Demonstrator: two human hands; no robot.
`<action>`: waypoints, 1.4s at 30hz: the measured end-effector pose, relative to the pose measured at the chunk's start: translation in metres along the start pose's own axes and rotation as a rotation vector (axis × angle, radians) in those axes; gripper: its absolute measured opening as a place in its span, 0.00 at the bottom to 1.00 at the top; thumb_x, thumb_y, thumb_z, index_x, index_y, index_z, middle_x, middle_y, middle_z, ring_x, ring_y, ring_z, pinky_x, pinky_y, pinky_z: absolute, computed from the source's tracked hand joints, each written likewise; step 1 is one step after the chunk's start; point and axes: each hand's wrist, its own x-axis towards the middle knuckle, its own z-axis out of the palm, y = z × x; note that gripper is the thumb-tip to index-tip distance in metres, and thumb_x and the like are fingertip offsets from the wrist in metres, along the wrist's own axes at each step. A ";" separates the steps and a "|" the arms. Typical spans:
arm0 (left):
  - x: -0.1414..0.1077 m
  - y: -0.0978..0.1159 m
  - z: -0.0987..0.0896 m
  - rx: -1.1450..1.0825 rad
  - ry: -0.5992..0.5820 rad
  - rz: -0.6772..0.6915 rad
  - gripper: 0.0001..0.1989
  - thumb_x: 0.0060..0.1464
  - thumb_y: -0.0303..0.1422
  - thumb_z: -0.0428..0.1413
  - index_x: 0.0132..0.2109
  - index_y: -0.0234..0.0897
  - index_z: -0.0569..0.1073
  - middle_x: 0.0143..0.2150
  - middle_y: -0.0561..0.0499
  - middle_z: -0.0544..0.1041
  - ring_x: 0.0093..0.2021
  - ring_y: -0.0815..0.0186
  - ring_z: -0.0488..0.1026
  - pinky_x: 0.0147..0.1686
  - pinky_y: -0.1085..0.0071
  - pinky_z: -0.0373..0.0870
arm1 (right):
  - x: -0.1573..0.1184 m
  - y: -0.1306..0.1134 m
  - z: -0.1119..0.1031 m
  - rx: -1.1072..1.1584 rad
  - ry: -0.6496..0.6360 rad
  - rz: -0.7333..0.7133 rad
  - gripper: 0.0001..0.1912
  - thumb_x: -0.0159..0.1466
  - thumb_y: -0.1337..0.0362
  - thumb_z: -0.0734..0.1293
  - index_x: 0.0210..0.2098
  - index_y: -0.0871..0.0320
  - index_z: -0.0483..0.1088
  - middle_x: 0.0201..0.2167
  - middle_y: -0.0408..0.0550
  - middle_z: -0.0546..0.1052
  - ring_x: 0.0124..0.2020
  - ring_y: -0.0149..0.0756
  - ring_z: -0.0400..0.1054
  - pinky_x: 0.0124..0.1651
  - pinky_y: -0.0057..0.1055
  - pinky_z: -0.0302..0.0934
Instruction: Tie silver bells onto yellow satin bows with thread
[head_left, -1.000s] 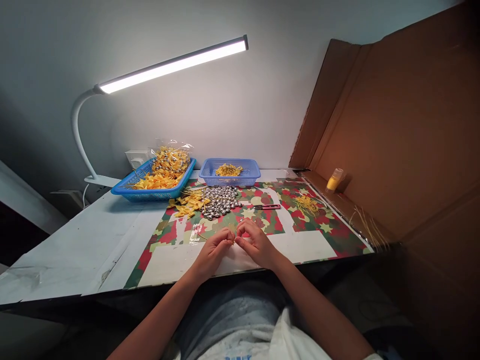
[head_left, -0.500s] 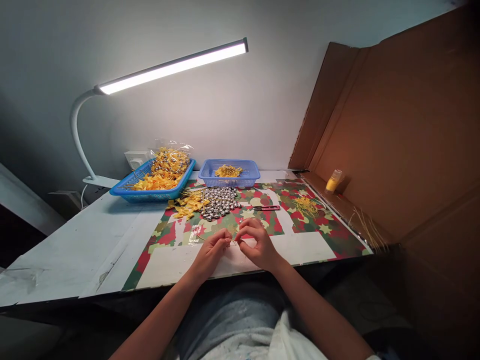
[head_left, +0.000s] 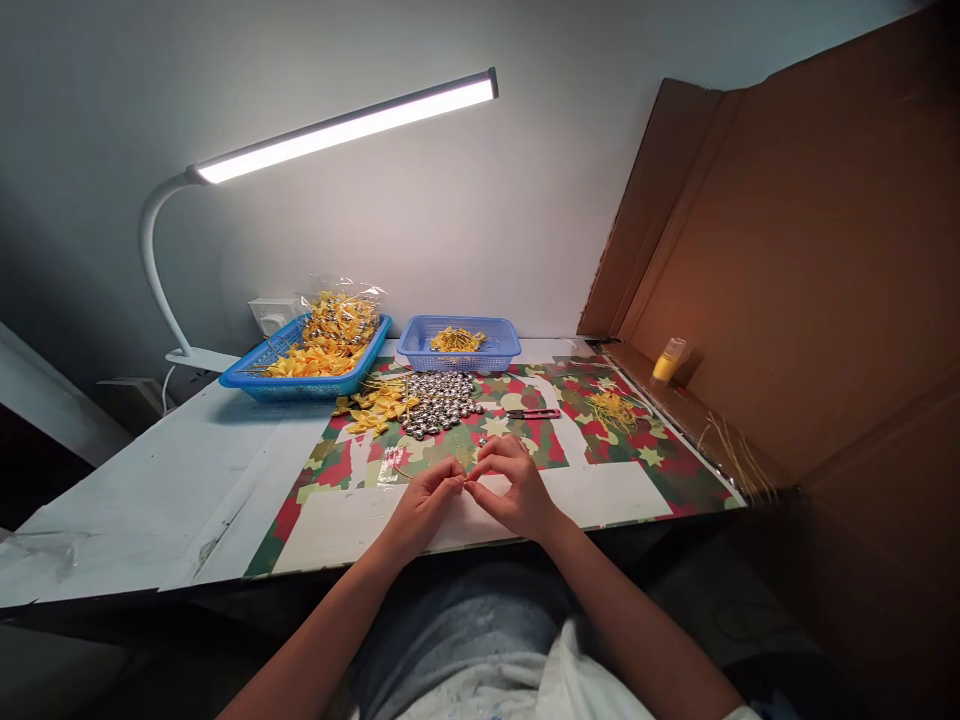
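My left hand (head_left: 429, 508) is closed in a pinch on a thin yellow cord (head_left: 403, 473), one end of which sticks out to the left past the fingers. My right hand (head_left: 514, 488) pinches at the same spot, thumb and forefinger touching the left fingertips; the bit of cord between them is mostly hidden. A small silver bell (head_left: 482, 440) shows just beyond the right fingers; whether they touch it I cannot tell. Farther back lie a pile of silver bells (head_left: 442, 403) and, left of it, yellow ribbon bows (head_left: 375, 404).
A blue basket (head_left: 300, 388) of yellow bows stands back left, a smaller blue basket (head_left: 459, 357) with corded pieces beside it. Snips (head_left: 534, 414), tangled yellow cords (head_left: 613, 410) and a yellow-filled bottle (head_left: 667, 360) lie right. A lamp (head_left: 345, 128) hangs above; cardboard (head_left: 787, 250) walls the right.
My right thumb and forefinger have closed and moved left to meet the left fingertips. The small cord loop that showed between the hands is now hidden.
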 end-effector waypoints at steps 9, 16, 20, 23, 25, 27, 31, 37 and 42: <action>0.000 -0.007 -0.002 -0.202 0.185 -0.065 0.20 0.53 0.46 0.53 0.24 0.38 0.57 0.20 0.60 0.51 0.22 0.72 0.47 0.22 0.74 0.45 | 0.004 0.008 -0.007 0.278 -0.052 0.302 0.06 0.58 0.64 0.65 0.25 0.56 0.67 0.33 0.46 0.69 0.43 0.39 0.64 0.39 0.32 0.58; 0.000 -0.002 0.000 -0.230 0.223 -0.076 0.20 0.50 0.46 0.55 0.24 0.38 0.58 0.20 0.60 0.51 0.22 0.73 0.47 0.22 0.75 0.46 | 0.005 0.010 -0.007 0.289 -0.065 0.344 0.09 0.58 0.64 0.63 0.22 0.57 0.66 0.28 0.45 0.68 0.36 0.35 0.63 0.32 0.28 0.57; -0.001 -0.004 -0.001 -0.164 0.192 -0.061 0.19 0.51 0.46 0.55 0.24 0.37 0.61 0.21 0.59 0.52 0.22 0.73 0.48 0.22 0.75 0.46 | 0.004 0.006 -0.007 0.177 0.010 0.347 0.05 0.59 0.65 0.63 0.29 0.56 0.71 0.35 0.48 0.71 0.43 0.39 0.63 0.31 0.27 0.58; -0.001 -0.003 -0.002 -0.076 0.164 -0.034 0.18 0.52 0.46 0.54 0.24 0.37 0.62 0.21 0.58 0.53 0.22 0.72 0.49 0.21 0.74 0.46 | 0.005 0.005 -0.004 0.236 -0.112 0.280 0.06 0.58 0.65 0.65 0.33 0.55 0.74 0.37 0.48 0.72 0.46 0.40 0.63 0.39 0.31 0.61; -0.001 -0.001 -0.002 -0.021 0.161 -0.024 0.18 0.52 0.46 0.54 0.24 0.37 0.63 0.21 0.57 0.55 0.22 0.71 0.49 0.21 0.74 0.47 | 0.007 0.006 0.001 0.300 -0.177 0.278 0.05 0.58 0.65 0.66 0.31 0.55 0.74 0.37 0.47 0.73 0.44 0.38 0.65 0.39 0.31 0.62; -0.001 0.003 -0.001 0.013 0.163 -0.019 0.18 0.52 0.46 0.54 0.24 0.37 0.64 0.20 0.57 0.56 0.22 0.71 0.50 0.21 0.73 0.48 | 0.010 0.007 0.006 0.360 -0.205 0.302 0.05 0.58 0.66 0.66 0.29 0.56 0.74 0.35 0.47 0.73 0.42 0.37 0.66 0.39 0.30 0.62; -0.002 0.008 0.001 0.023 0.154 0.010 0.18 0.52 0.46 0.54 0.24 0.37 0.66 0.21 0.57 0.58 0.23 0.70 0.53 0.23 0.73 0.51 | 0.015 0.008 0.015 0.433 -0.196 0.309 0.07 0.57 0.67 0.65 0.24 0.56 0.73 0.32 0.45 0.73 0.38 0.34 0.67 0.46 0.32 0.61; -0.004 0.009 0.001 0.075 0.167 0.033 0.18 0.54 0.43 0.52 0.23 0.37 0.65 0.20 0.57 0.57 0.22 0.71 0.52 0.23 0.73 0.51 | 0.015 0.007 0.016 0.570 -0.142 0.345 0.10 0.53 0.70 0.64 0.17 0.56 0.72 0.29 0.44 0.72 0.36 0.34 0.67 0.45 0.32 0.61; -0.003 0.001 -0.003 0.056 0.231 0.000 0.18 0.54 0.44 0.52 0.23 0.37 0.61 0.21 0.57 0.54 0.22 0.71 0.50 0.21 0.73 0.48 | 0.016 0.007 0.009 0.581 -0.158 0.446 0.12 0.50 0.72 0.62 0.13 0.56 0.71 0.29 0.45 0.71 0.38 0.35 0.66 0.45 0.32 0.61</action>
